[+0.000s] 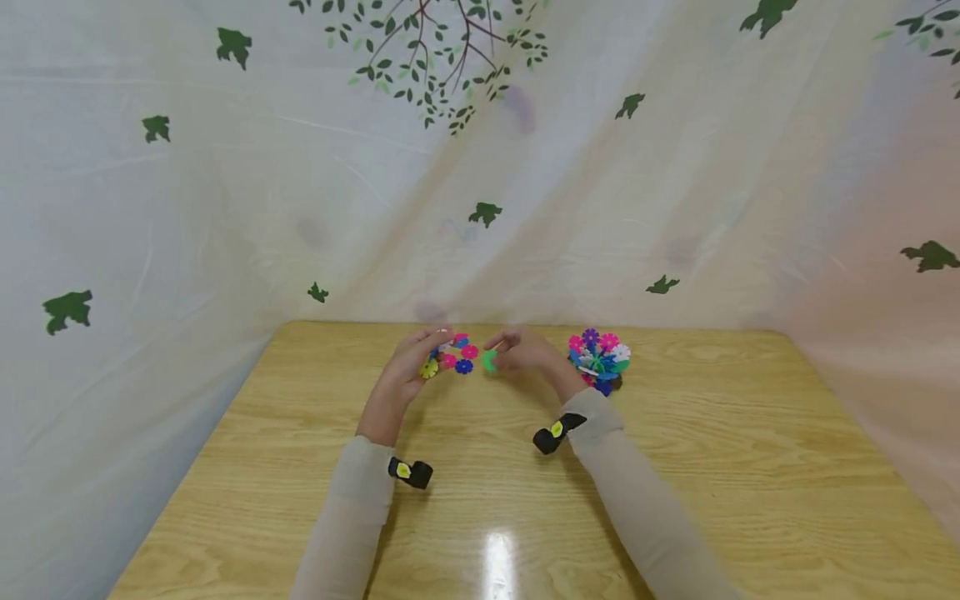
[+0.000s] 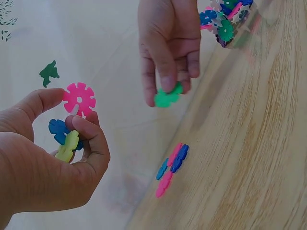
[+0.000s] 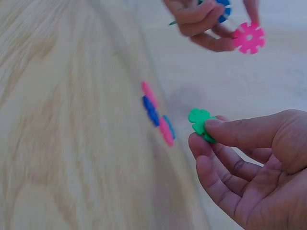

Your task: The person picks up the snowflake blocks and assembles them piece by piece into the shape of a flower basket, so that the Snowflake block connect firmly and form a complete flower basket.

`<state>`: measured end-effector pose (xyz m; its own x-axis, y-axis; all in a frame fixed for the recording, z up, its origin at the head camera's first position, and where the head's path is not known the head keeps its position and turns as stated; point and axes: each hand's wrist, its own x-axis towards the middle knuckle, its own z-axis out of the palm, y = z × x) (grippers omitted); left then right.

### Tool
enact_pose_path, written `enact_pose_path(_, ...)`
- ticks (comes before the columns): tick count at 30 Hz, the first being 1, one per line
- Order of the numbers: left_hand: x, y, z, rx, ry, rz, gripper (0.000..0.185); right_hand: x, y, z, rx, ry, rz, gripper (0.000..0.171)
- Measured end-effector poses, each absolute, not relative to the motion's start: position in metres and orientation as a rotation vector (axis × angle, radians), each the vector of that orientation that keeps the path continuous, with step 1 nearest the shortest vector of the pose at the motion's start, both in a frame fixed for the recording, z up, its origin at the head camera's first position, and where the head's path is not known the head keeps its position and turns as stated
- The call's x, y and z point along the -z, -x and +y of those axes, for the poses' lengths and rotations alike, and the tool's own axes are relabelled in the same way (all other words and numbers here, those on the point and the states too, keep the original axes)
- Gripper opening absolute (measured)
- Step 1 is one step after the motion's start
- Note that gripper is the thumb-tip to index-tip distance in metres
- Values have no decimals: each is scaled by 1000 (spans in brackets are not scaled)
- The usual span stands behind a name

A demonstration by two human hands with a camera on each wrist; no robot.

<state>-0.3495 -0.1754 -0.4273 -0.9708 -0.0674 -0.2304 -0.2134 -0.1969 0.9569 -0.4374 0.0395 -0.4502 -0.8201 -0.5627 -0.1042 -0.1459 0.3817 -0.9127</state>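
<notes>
My left hand [image 2: 43, 158] pinches a small cluster of discs [image 2: 69, 127], pink face [image 2: 79, 99] turned outward. Just beyond my fingertips, my right hand [image 3: 249, 163] pinches a green disc [image 3: 201, 123] edge-on, slots exposed. Loose discs [image 2: 171, 168] lie below; farther right sits the finished ball [image 1: 600, 360].

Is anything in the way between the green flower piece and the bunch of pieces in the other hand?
Nothing visible. The right hand pinches the green piece, the left hand holds the joined pieces, and only open air lies between them.
</notes>
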Motion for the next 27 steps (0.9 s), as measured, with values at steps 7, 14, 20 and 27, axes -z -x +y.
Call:
enact_pose_path(7, 428, 350, -173, -2349, 308, 1918, 47, 436, 425, 37, 1789, 605, 2118, 35)
enact_pose_path(14, 427, 349, -171, -2357, 284, 1916, 41, 429, 418, 31, 1977, 640, 2039, 36)
enact_pose_path(20, 428, 350, -171, -2323, 295, 1929, 43, 427, 414, 29, 2002, 650, 2002, 37)
enact_pose_path(27, 430, 351, -171, -2323, 299, 1932, 39, 429, 412, 27, 2055, 601, 1972, 32)
